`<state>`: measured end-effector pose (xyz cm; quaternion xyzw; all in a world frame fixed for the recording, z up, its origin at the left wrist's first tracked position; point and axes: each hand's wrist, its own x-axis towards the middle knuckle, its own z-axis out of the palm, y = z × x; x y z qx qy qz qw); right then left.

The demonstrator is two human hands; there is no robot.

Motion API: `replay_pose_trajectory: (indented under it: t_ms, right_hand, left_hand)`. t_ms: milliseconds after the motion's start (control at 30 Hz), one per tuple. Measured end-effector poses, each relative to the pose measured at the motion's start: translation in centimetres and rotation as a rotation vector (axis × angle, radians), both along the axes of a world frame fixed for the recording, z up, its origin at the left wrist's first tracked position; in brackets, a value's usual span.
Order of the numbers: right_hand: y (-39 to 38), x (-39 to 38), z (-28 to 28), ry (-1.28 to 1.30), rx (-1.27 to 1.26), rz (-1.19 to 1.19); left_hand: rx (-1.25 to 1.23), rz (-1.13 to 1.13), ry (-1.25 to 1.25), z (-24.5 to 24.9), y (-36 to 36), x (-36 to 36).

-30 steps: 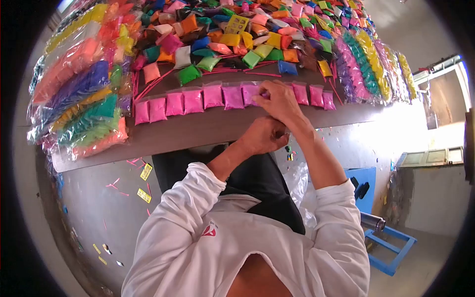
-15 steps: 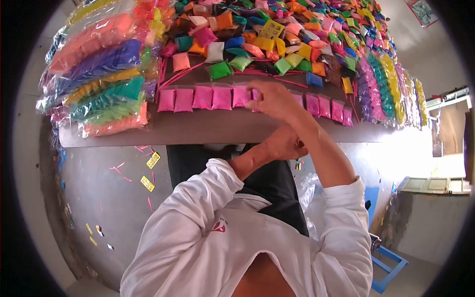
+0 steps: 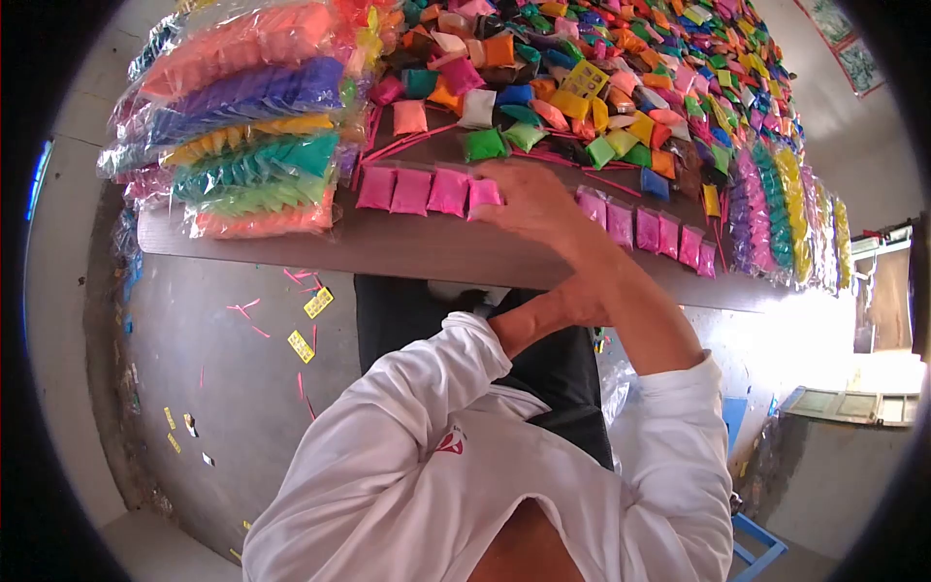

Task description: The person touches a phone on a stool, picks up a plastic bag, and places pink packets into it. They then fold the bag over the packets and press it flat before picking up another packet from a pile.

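A row of small bright pink packets (image 3: 411, 191) lies along the front of the dark table (image 3: 291, 250). My right hand (image 3: 529, 202) reaches over the row from the right. Its fingers curl round one pink packet (image 3: 484, 197) that lies at the end of the left group. Further pink packets (image 3: 647, 229) continue to the right of my wrist, and the part of the row under my hand is hidden. My left hand (image 3: 582, 299) is below the table edge, crossed beneath my right forearm, which covers its fingers.
Clear bags of coloured packets (image 3: 252, 145) are stacked at the left. A large heap of mixed coloured packets (image 3: 582, 78) covers the back, with pink strips (image 3: 412, 142) before it. More bags (image 3: 766, 213) stand at the right. Yellow cards (image 3: 318, 302) lie on the floor.
The view has shifted, so the table appears further right and tilted. My right hand has moved left along the row to another pink packet. My left hand has slipped further behind the right forearm.
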<state>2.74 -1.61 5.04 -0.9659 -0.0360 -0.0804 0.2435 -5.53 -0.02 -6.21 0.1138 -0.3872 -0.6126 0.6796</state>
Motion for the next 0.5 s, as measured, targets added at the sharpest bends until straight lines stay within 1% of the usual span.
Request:
replay_pose_trajectory:
  t_ms: [33, 100, 133, 233, 333, 400, 467, 500]
  right_hand:
    - [0.6, 0.8, -0.7, -0.073, -0.005, 0.034]
    - [1.4, 2.0, -1.6, 0.06, -0.041, 0.036]
    - [1.6, 2.3, -1.6, 0.128, -0.058, 0.036]
    - [2.0, 2.7, -0.8, 0.14, -0.094, 0.052]
    - [3.9, 3.7, 0.4, 0.117, -0.163, 0.045]
    - [5.7, 4.5, -0.7, 0.003, -0.174, 0.07]
    - [7.2, 4.7, -3.2, -0.249, -0.131, 0.122]
    - [7.7, 4.1, -3.4, -0.294, -0.095, 0.152]
  left_hand:
    - [-0.013, -0.035, 0.065, -1.0, -0.1, -0.1]
    - [-0.21, 0.449, -0.576, -3.1, -0.1, 0.2]
    - [-0.173, 0.418, -0.596, -3.6, -0.2, 0.2]
    - [-0.091, 0.349, -0.662, -3.9, -1.0, 0.3]
    - [-0.067, 0.447, -0.78, -3.1, -0.2, 0.5]
    - [-0.05, 0.555, -0.901, -1.8, 0.1, 0.6]
    - [-0.032, 0.664, -1.055, -0.4, -0.4, 0.7]
    - [-0.033, 0.705, -1.127, 0.4, -0.3, 0.6]
